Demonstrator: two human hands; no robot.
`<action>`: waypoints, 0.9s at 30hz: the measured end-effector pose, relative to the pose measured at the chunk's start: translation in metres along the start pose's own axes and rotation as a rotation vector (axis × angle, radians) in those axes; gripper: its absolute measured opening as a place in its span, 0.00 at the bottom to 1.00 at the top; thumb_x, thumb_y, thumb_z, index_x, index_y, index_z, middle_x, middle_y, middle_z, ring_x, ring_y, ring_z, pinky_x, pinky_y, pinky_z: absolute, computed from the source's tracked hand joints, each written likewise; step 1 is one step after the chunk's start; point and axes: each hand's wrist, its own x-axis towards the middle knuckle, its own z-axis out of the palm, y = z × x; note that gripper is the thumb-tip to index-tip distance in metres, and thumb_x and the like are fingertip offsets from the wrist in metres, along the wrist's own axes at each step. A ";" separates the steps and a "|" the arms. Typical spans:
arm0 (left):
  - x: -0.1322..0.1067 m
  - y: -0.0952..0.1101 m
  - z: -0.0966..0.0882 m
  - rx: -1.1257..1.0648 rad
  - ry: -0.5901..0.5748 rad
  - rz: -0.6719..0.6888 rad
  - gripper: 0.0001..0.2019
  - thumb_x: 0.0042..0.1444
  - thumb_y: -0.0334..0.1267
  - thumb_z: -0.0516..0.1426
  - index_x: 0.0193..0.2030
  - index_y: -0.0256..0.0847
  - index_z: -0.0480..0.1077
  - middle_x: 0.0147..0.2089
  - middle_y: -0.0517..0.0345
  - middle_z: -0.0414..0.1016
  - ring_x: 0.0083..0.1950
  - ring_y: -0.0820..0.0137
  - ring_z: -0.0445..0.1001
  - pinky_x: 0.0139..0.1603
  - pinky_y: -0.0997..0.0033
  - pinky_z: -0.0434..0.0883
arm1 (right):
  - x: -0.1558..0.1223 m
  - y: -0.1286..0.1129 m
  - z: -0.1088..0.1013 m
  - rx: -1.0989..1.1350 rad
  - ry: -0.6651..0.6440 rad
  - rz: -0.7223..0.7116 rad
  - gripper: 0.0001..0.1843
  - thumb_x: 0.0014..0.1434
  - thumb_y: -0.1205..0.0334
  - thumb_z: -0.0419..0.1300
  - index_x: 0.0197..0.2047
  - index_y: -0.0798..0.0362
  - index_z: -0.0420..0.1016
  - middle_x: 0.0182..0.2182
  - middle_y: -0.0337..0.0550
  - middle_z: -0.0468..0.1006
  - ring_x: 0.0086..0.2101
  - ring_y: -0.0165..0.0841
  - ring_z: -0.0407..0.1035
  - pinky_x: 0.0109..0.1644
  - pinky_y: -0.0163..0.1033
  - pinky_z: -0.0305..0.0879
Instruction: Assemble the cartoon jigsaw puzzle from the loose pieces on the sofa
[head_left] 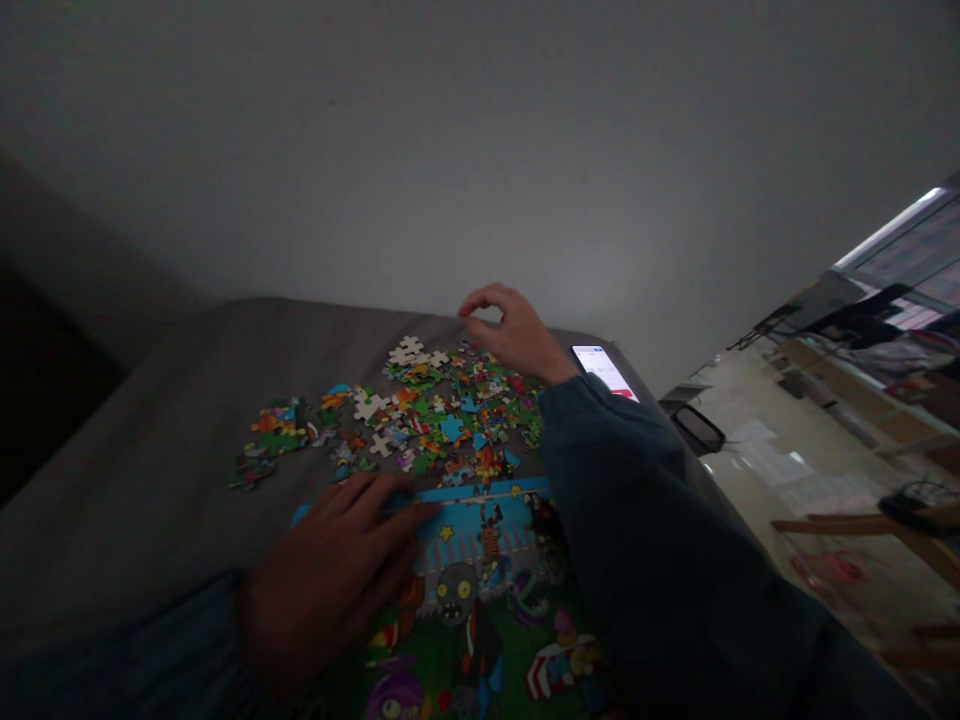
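1. Jigsaw puzzle pieces (442,410), multicoloured, lie loose in a main heap on a grey fabric cover (150,450). A few pieces show plain white backs. A smaller cluster of pieces (274,445) sits just left of the heap, nearly touching it.
2. The right hand (514,335) is raised at the far edge of the heap, near its upper right side. Its fingers (480,300) are curved, with thumb and forefinger apart. No piece shows between them.
3. The left hand (330,570) lies flat and open, with fingers slightly spread, on the near edge of a printed cartoon puzzle picture (480,590). It grips nothing visible. Its fingertips (420,510) end just short of the heap.
4. The printed picture lies directly below the heap, with its blue upper band close to the pieces. It shows a cartoon zombie and plant characters.
5. A dark teal sleeve (660,520) covers the right forearm and hides the picture's right side.
6. A lit smartphone (604,370) lies just beyond the right wrist, on the far edge of the cover.
7. To the right, below the cover's edge, are a tiled floor (787,470) and wooden chair legs (847,525). A pale wall (480,150) rises beyond the cover.
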 end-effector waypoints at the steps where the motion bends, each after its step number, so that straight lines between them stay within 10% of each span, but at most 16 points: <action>1: 0.001 -0.003 -0.001 -0.019 -0.026 0.018 0.16 0.68 0.39 0.50 0.59 0.54 0.71 0.55 0.54 0.74 0.53 0.58 0.73 0.50 0.56 0.74 | 0.001 -0.015 -0.013 0.070 0.043 -0.054 0.06 0.61 0.67 0.57 0.41 0.53 0.75 0.42 0.42 0.78 0.44 0.34 0.70 0.54 0.45 0.63; 7: 0.009 -0.014 -0.004 -0.099 0.033 0.097 0.16 0.67 0.36 0.50 0.57 0.50 0.72 0.53 0.53 0.75 0.52 0.62 0.74 0.51 0.59 0.75 | -0.072 -0.091 -0.045 0.138 -0.132 -0.464 0.08 0.65 0.68 0.53 0.41 0.56 0.73 0.38 0.45 0.78 0.41 0.33 0.69 0.47 0.41 0.65; 12: 0.014 -0.019 -0.018 -0.092 0.096 0.014 0.14 0.65 0.37 0.50 0.46 0.45 0.77 0.46 0.54 0.79 0.46 0.65 0.78 0.48 0.66 0.75 | -0.167 -0.080 -0.004 -0.035 -0.217 -0.576 0.10 0.65 0.64 0.53 0.33 0.53 0.71 0.26 0.40 0.71 0.29 0.32 0.61 0.34 0.39 0.60; 18: 0.041 -0.056 -0.076 0.067 0.180 -0.384 0.21 0.63 0.49 0.48 0.48 0.39 0.77 0.44 0.48 0.79 0.37 0.63 0.75 0.39 0.63 0.73 | -0.190 -0.069 0.005 -0.014 -0.395 -0.566 0.11 0.66 0.64 0.53 0.50 0.55 0.72 0.46 0.47 0.77 0.46 0.36 0.66 0.48 0.43 0.62; 22: 0.079 -0.077 -0.098 0.079 -0.039 -0.400 0.21 0.58 0.53 0.54 0.48 0.41 0.78 0.38 0.53 0.79 0.31 0.67 0.74 0.32 0.69 0.70 | -0.193 -0.074 -0.004 0.018 -0.414 -0.562 0.18 0.69 0.62 0.50 0.59 0.55 0.68 0.57 0.48 0.73 0.55 0.38 0.64 0.51 0.44 0.63; 27: 0.106 -0.078 -0.080 0.006 -0.318 -0.165 0.20 0.53 0.56 0.63 0.48 0.50 0.78 0.43 0.57 0.79 0.44 0.64 0.76 0.46 0.65 0.71 | -0.203 -0.075 -0.007 -0.020 -0.435 -0.456 0.22 0.70 0.58 0.50 0.62 0.59 0.67 0.61 0.51 0.72 0.60 0.41 0.63 0.59 0.47 0.63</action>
